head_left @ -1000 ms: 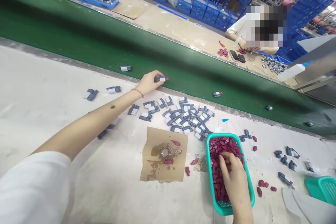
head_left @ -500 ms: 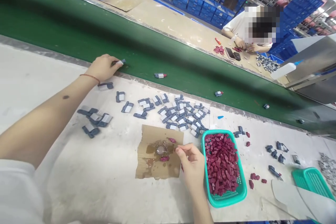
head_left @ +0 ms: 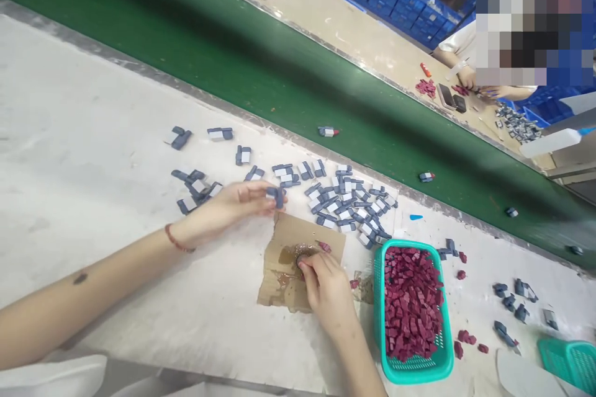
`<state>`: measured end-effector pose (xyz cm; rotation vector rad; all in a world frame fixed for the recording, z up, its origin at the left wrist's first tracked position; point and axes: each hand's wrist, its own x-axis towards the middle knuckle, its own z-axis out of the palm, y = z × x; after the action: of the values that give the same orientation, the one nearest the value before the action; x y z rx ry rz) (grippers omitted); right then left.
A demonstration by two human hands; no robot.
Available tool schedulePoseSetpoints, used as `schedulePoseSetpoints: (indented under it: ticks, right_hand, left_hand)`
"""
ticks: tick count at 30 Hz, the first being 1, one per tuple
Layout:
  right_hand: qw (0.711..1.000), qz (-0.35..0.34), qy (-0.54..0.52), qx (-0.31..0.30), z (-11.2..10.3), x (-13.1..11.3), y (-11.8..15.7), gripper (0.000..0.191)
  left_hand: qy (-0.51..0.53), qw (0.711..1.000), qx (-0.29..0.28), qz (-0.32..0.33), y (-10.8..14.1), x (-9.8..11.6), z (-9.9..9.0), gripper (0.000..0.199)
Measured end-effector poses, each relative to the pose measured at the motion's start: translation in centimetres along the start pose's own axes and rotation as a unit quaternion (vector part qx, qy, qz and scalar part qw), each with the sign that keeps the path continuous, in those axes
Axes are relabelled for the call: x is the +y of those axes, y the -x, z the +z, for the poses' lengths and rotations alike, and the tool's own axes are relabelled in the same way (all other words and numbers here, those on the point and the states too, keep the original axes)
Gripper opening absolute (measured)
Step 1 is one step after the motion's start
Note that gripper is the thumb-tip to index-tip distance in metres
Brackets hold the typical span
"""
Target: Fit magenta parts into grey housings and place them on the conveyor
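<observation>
Head view, from where I'm standing: the left hand [head_left: 228,206] pinches a blue-grey part [head_left: 278,196] at the cardboard's [head_left: 279,248] eleven o'clock, probably up there to leave the wet patch free for the right hand [head_left: 330,288]. Those right fingers are pressed together low over the patch, though I can't tell what's between them. At four o'clock, the green basket [head_left: 379,322] of maroon pieces [head_left: 410,313] sits beside that hand, seemingly for short reaches.
</observation>
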<state>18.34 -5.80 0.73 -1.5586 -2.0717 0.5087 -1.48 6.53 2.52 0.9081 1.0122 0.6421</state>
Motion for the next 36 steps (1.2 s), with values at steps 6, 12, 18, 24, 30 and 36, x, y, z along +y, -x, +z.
schedulePoseSetpoints:
  ticks: [6,12,18,24,30,36]
  right_hand:
    - [1.000,0.008,0.022,-0.001,0.0,-0.2,-0.1,0.029]
    - [0.999,0.001,0.030,-0.027,0.0,-0.2,-0.3,0.028]
    - [0.998,0.030,0.022,-0.042,-0.2,-0.5,-0.4,0.026]
    - [0.997,0.063,-0.016,-0.032,-0.2,-0.6,-0.7,0.025]
    - [0.945,0.220,-0.242,0.016,-0.9,-0.2,0.3,0.020]
    - [0.881,0.253,-0.387,0.106,-0.5,-1.0,-0.3,0.029]
  left_hand:
    - [-0.004,1.000,-0.002,-0.027,2.2,-2.8,2.0,0.035]
    - [0.032,0.998,-0.035,-0.039,2.6,-4.1,2.4,0.031]
    - [0.080,0.988,-0.112,-0.076,2.8,-4.8,2.5,0.044]
    - [0.005,0.990,-0.141,-0.013,3.1,-6.0,2.6,0.044]
    - [-0.201,0.957,-0.159,0.132,3.7,-6.5,2.2,0.039]
    - [-0.283,0.916,-0.199,0.205,3.7,-6.9,2.0,0.041]
